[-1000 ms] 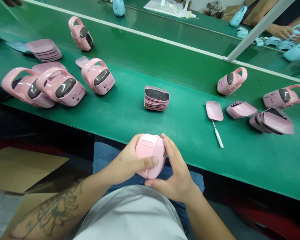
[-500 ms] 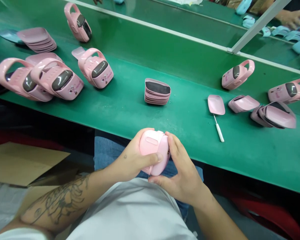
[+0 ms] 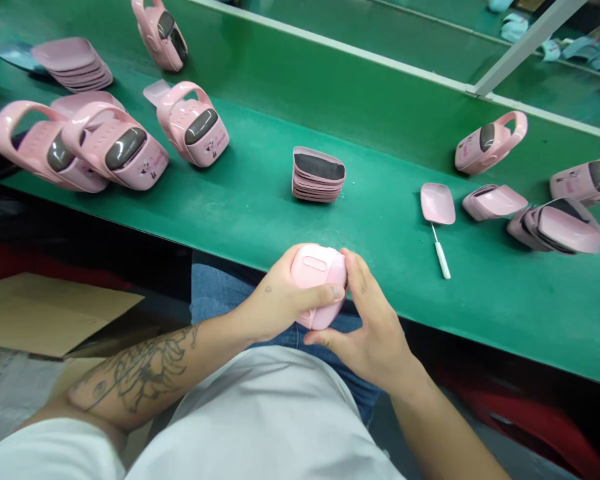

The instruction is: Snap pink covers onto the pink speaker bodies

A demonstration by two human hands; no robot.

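Observation:
Both my hands grip a rounded pink plastic case (image 3: 317, 283) above the front edge of the green belt. My left hand (image 3: 280, 300) wraps its left side with the thumb across the front. My right hand (image 3: 370, 337) holds its right side and lower edge, hiding part of the case. Further off on the belt stand a stack of pink shells with dark faces (image 3: 319, 175) and several finished pink handled cases, including one (image 3: 195, 127) left of the stack. Neither hand touches these.
The green belt (image 3: 380, 267) runs across in front of me. A pink tray-like part with a white stick (image 3: 437, 203) and stacked pink pieces (image 3: 555, 227) lie right. Flattened cardboard (image 3: 45, 313) lies on the lower left. A grey rail (image 3: 525, 47) separates a farther belt with blue pieces (image 3: 575, 48).
The whole view has drifted, with the belt items sliding up and right in frame. The pink case has turned slightly between my hands, and both hands keep their hold.

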